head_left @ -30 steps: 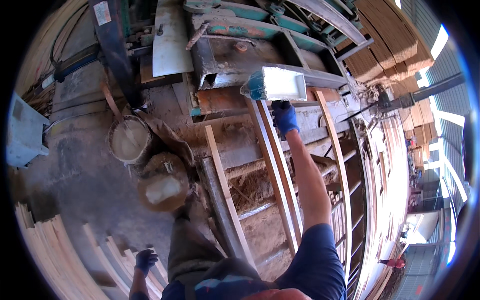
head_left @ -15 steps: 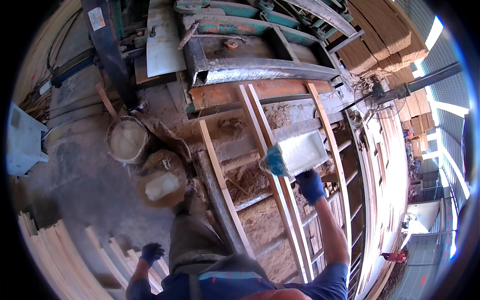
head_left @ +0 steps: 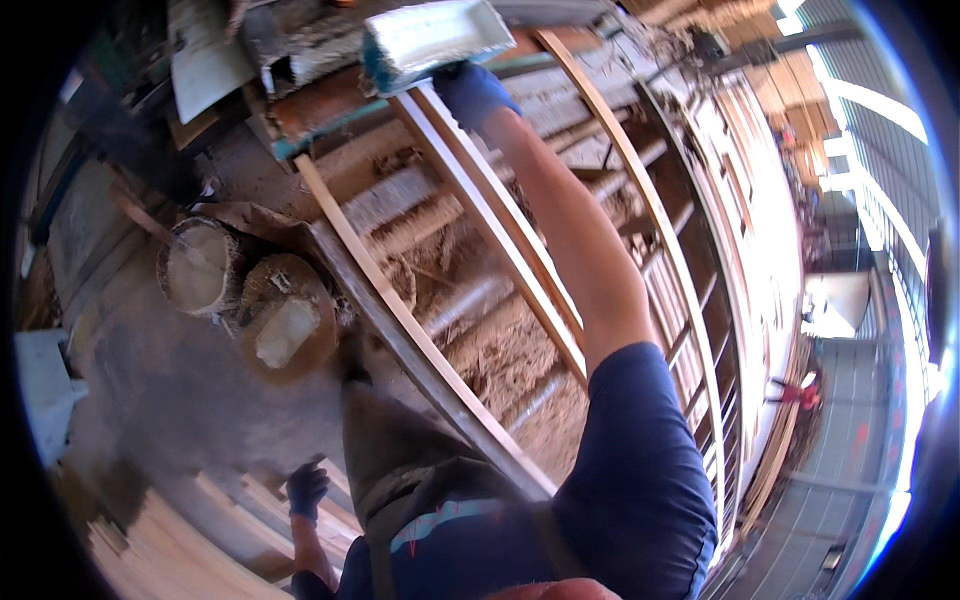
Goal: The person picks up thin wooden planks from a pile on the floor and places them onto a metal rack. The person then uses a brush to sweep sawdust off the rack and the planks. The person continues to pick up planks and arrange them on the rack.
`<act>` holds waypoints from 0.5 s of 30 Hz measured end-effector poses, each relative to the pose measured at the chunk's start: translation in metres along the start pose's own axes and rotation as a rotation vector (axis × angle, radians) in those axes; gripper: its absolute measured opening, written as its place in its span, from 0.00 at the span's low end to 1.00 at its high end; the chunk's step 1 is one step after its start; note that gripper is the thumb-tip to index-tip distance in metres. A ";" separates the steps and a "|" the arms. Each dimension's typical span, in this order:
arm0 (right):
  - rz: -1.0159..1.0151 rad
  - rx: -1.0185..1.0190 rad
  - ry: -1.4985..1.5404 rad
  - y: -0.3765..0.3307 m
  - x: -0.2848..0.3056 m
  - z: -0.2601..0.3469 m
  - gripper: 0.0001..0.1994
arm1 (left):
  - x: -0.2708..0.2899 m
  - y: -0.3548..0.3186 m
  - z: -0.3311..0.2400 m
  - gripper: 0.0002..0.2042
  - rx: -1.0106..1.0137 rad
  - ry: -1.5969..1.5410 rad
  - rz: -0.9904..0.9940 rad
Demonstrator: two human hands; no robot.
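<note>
My gloved right hand (head_left: 470,92) grips a rectangular box (head_left: 440,38), its inside coated white and its near end teal and crusted. The arm is stretched far forward, and the box sits over the far ends of two pale wood strips (head_left: 462,200) lying side by side. Another strip (head_left: 400,300) lies to their left along the frame edge, and one (head_left: 640,170) to their right. Down at the lower left, my gloved left hand (head_left: 307,488) hangs beside my leg near stacked wood strips, fingers loosely apart, with nothing visible in it.
A bucket (head_left: 203,268) of pale paste with a stick in it stands on the left floor, touching a round brown container (head_left: 300,345) holding a whitish lump. Metal rails (head_left: 430,395) and sawdust lie under the strips. Far right, a person in red (head_left: 795,392) stands at a distance.
My right hand has carried the box forward along the strips to their far ends. My view has shifted. The left hand stays low beside my leg.
</note>
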State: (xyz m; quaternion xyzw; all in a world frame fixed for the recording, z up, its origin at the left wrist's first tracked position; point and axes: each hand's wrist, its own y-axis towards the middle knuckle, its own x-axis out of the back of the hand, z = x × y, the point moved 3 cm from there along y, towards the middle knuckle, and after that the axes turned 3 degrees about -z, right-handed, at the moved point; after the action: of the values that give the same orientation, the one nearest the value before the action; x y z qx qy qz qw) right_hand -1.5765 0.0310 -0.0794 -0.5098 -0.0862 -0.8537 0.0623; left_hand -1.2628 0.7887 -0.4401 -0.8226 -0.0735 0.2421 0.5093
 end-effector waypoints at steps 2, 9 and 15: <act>0.022 0.070 -0.026 -0.053 0.027 -0.005 0.21 | -0.019 -0.007 0.009 0.20 0.042 -0.080 0.023; 0.279 -0.037 -0.168 -0.312 0.118 -0.138 0.22 | -0.077 -0.041 0.070 0.18 -0.258 0.236 0.013; 0.323 -0.198 -0.288 -0.637 0.238 -0.237 0.18 | -0.097 -0.073 0.177 0.15 0.063 0.256 -0.275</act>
State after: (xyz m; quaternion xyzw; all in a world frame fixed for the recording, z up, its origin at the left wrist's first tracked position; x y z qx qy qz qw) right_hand -2.0169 0.5997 -0.0335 -0.6369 0.0728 -0.7555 0.1347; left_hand -1.4220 0.9293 -0.4093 -0.8125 -0.1125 0.0656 0.5682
